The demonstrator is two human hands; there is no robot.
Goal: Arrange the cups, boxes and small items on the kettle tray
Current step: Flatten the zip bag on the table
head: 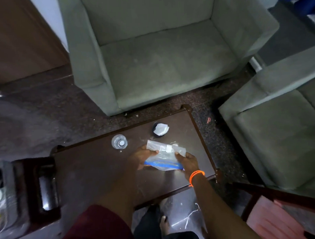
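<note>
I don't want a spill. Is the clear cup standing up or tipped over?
Standing up. The clear cup sits on the dark table, its round rim facing upward.

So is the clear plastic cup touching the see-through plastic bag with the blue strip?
Apart. The head view shows bare dark table between the clear plastic cup and the see-through plastic bag.
</note>
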